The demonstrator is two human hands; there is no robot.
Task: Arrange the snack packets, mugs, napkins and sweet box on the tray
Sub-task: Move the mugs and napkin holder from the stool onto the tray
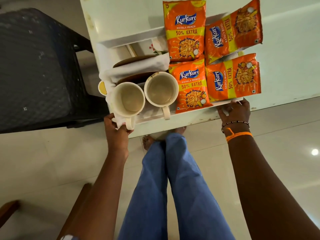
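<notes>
A white tray [150, 118] lies on the white table [285, 49]. Several orange Kurkure snack packets [186, 30] cover its right half. Two empty cream mugs [128, 99] [161, 89] stand side by side at its near left, handles pointing toward me. Behind them, white napkins [138, 65] are folded around brown round discs [135, 60]. A white box-like piece [128, 39] sits at the tray's far left, partly hidden. My left hand [117, 131] grips the tray's near-left corner beside a mug handle. My right hand [236, 111] holds the near-right rim.
A dark plastic chair [39, 66] stands left of the table. My legs in blue trousers [173, 179] and bare feet are under the table's near edge. A brown wooden piece [8, 210] shows at the lower left. The floor is pale tile.
</notes>
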